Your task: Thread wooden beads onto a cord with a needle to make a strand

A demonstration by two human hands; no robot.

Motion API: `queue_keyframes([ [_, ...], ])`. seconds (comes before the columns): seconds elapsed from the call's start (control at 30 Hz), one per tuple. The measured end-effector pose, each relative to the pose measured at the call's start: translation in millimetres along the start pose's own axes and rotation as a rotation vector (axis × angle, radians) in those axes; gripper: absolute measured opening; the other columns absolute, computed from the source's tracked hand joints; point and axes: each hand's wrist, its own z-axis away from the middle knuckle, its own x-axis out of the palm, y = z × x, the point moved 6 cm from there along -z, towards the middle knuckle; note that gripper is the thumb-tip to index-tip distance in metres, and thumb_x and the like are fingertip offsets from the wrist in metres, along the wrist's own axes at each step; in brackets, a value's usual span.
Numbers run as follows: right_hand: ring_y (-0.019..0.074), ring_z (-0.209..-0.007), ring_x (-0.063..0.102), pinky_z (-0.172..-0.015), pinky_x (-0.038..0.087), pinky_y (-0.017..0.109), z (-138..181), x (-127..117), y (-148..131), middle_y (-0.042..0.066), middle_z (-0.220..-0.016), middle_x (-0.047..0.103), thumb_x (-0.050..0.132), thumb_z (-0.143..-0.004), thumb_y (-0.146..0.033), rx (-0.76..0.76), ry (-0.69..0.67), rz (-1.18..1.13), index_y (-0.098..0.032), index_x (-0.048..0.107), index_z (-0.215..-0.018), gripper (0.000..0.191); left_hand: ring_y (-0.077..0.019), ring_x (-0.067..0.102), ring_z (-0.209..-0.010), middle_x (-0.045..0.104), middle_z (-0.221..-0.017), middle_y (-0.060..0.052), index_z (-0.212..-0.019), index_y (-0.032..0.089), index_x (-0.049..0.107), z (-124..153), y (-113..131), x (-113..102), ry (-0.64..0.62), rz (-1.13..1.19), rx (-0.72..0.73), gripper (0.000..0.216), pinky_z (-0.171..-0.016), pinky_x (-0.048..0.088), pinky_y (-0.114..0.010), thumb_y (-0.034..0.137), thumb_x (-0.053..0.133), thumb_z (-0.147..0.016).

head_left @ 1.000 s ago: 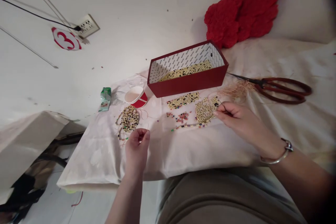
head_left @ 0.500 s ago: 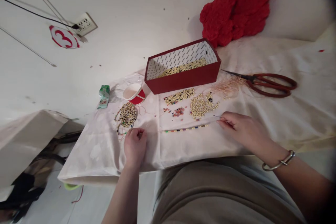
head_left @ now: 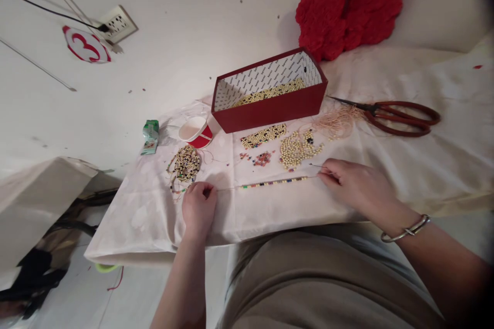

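A string of coloured and cream beads (head_left: 275, 182) is stretched straight between my hands. My left hand (head_left: 199, 207) is closed on the thread at its left end, close to a coiled heap of finished bead strings (head_left: 185, 165). Pinched in my right hand (head_left: 349, 181) are the thread's right end and a thin needle (head_left: 315, 165) that sticks out to the left. Beyond the string lie a pile of loose cream beads (head_left: 295, 150), small orange-red beads (head_left: 263, 159) and a flat block of bead rows (head_left: 263, 136).
A dark red box (head_left: 274, 111) with beads inside stands behind the beads. A red-and-white paper cup (head_left: 201, 136) and a green packet (head_left: 150, 136) are at the left. Pink threads (head_left: 339, 121) and red-handled scissors (head_left: 405, 117) lie at the right, below a red fluffy bundle (head_left: 347, 13).
The bead string, slanted and slacker before, is now straighter and tauter between my hands. The whole view has shifted slightly.
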Motion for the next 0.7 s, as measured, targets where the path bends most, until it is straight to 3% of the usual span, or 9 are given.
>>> queue_keyframes([
  [0.43,0.0187,-0.06,0.058,-0.052,0.028,0.028,-2,1,3,0.004,-0.072,0.068,0.048,-0.083,-0.033,0.045,0.003,-0.046,-0.022,0.058,-0.072,0.019,-0.0244,0.059,-0.082,0.064,-0.083,-0.006,-0.072,0.021,0.061,-2,-5,3,0.011,0.002,-0.003,0.011,-0.071,0.041,-0.033,0.028,0.054,-0.078],
  [0.7,0.0183,-0.055,0.058,-0.05,0.033,0.027,-1,0,14,0.001,-0.063,0.064,0.049,-0.08,-0.04,0.107,-0.021,-0.198,-0.023,0.056,-0.071,0.021,-0.0225,0.058,-0.074,0.064,-0.077,-0.004,-0.079,0.022,0.059,1,-15,3,0.037,0.047,-0.109,0.012,-0.065,0.038,-0.031,0.029,0.051,-0.082],
])
